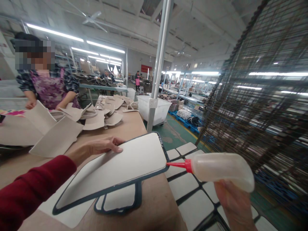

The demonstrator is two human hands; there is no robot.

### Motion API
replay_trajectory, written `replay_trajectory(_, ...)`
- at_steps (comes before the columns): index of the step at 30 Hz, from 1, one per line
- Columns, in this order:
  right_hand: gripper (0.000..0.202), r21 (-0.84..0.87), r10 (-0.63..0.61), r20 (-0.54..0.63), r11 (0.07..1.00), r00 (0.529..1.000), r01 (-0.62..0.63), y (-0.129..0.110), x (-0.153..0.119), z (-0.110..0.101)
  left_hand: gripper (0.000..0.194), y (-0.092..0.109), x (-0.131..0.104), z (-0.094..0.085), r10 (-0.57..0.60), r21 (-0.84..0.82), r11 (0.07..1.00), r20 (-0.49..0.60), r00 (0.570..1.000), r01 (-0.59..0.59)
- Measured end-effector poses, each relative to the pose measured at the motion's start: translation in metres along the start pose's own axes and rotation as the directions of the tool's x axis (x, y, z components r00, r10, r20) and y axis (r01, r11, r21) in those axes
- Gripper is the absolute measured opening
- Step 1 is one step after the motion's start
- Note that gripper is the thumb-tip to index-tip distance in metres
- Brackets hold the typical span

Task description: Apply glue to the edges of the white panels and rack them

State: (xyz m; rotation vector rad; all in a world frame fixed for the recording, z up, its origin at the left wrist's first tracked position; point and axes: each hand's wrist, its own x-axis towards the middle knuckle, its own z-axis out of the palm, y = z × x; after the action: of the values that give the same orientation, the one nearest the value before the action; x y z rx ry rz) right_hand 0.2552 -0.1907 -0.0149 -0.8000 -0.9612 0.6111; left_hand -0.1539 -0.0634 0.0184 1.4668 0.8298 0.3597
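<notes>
My left hand grips the upper edge of a long white panel with a dark blue border, thumb on its face. The panel is held tilted above the table. In my right hand is a translucent squeeze bottle, lying sideways with its red nozzle pointing left. The nozzle tip meets the panel's border at the lower right corner. A wet-looking shine runs along the border's right end. Below the panel lie smaller dark-edged white pieces and a plain white sheet.
Across the brown table a co-worker in a floral apron handles pale cut pieces. A metal post and white bin stand beyond. Dark-edged panels lie at right, below a tall wire-mesh rack.
</notes>
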Motion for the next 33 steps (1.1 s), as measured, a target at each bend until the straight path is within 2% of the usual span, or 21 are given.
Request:
replay_trajectory(8, 0.049, 0.004, -0.038, -0.212, 0.999, 0.977, 0.04, 0.005, -0.011, 0.012, 0.05, -0.027, 0.006, 0.007, -0.009, -0.095, 0.996, -0.064, 0.998, 0.002)
replay_trajectory(14, 0.043, -0.06, -0.119, -0.169, 0.992, 0.978, 0.11, 0.002, -0.008, 0.018, 0.049, -0.039, 0.009, 0.009, -0.007, -0.157, 0.988, -0.085, 0.996, -0.007)
replay_trajectory(20, 0.039, 0.091, -0.076, -0.242, 0.991, 0.967, 0.101, -0.002, -0.003, 0.029, 0.048, -0.042, 0.01, 0.014, 0.001, -0.185, 0.983, -0.101, 0.995, -0.02)
replay_trajectory(24, 0.048, 0.115, -0.047, -0.248, 0.99, 0.968, 0.078, -0.002, -0.004, 0.032, 0.05, -0.046, 0.011, 0.018, 0.011, -0.226, 0.974, -0.1, 0.995, -0.033)
replay_trajectory(29, 0.052, 0.107, -0.025, -0.287, 0.993, 0.958, 0.058, 0.002, -0.007, 0.035, 0.05, -0.048, 0.01, 0.022, 0.008, -0.256, 0.966, -0.113, 0.994, -0.037)
replay_trajectory(33, 0.049, 0.097, -0.011, -0.262, 0.995, 0.965, 0.037, 0.005, -0.009, 0.037, 0.05, -0.049, 0.011, 0.024, 0.016, -0.277, 0.96, -0.113, 0.994, -0.047)
